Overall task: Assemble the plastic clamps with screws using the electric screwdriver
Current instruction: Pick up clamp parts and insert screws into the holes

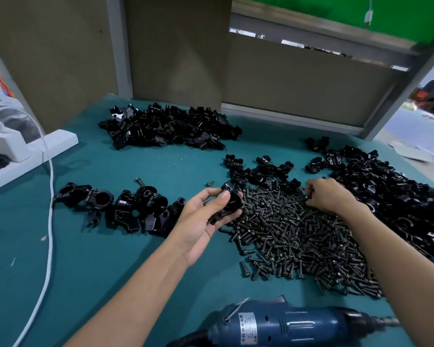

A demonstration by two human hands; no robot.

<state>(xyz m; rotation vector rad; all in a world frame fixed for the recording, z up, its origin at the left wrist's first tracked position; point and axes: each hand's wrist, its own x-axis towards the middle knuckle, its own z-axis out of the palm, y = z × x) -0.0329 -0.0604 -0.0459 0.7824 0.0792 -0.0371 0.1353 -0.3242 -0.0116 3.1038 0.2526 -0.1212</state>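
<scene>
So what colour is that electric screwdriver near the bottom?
The screwdriver is blue, dark at the tip; head view.

Bare teal mat front-left, white cable crossing it, screw heap and clamp piles crowding centre, right

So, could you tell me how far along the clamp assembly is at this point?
Early, it seems. A few clamps at left look assembled. The left hand grips a clamp part while the right hand reaches into the screw pile; the electric screwdriver lies idle. The back heap and right heap of clamp pieces remain.
</scene>
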